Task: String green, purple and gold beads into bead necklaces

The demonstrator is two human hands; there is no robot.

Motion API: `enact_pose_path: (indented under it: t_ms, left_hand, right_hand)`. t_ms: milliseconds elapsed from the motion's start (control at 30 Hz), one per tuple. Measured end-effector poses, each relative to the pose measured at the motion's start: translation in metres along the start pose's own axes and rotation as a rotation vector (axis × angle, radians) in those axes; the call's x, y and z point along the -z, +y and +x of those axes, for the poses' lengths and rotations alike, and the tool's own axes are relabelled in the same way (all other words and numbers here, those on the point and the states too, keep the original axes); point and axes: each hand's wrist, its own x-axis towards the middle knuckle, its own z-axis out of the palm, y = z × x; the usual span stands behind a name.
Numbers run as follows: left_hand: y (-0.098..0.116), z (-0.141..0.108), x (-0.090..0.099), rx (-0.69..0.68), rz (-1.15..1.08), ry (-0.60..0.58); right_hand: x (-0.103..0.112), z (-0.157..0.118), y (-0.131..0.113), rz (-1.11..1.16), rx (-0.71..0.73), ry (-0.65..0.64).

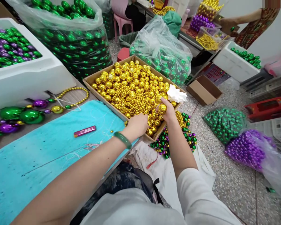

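A cardboard box [100, 101] is heaped with shiny gold beads [131, 76], large ones around a patch of small ones. Over its near edge, my left hand [138, 124] is curled with the fingertips down toward the beads; what they pinch, if anything, is hidden. A green bangle [122, 139] circles that wrist. My right hand [169, 111] is at the box's right side, its fingers closed round a large gold bead [162, 108]. White crumpled paper [176, 94] lies on the box's corner, just beyond this hand.
Left of the box, a turquoise cloth [58, 156] bears a maroon packet [84, 131] and loose thread. A bead garland [21, 115] lies by a white foam box [37, 75]. Bagged green beads [72, 47] stand behind. Purple beads [245, 150] lie right; another person's arm [244, 19] shows.
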Motion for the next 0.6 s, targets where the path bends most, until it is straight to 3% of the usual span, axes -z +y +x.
enact_pose_path:
  t_ms: [67,167,433,600]
  left_hand:
    - [0.004,0.011,-0.002,0.043,0.013,-0.099]
    - [0.009,0.021,-0.008,0.061,-0.011,-0.163]
    - [0.018,0.024,-0.028,0.081,-0.094,-0.055]
    - [0.015,0.018,-0.02,0.107,-0.385,0.153]
  right_hand:
    - [0.004,0.002,0.0,0.274,-0.084,-0.038]
    - [0.009,0.004,0.001,0.478,-0.128,-0.115]
    - [0.014,0.002,-0.001,0.601,-0.184,-0.165]
    - [0.015,0.0,-0.015,0.592,-0.172,-0.123]
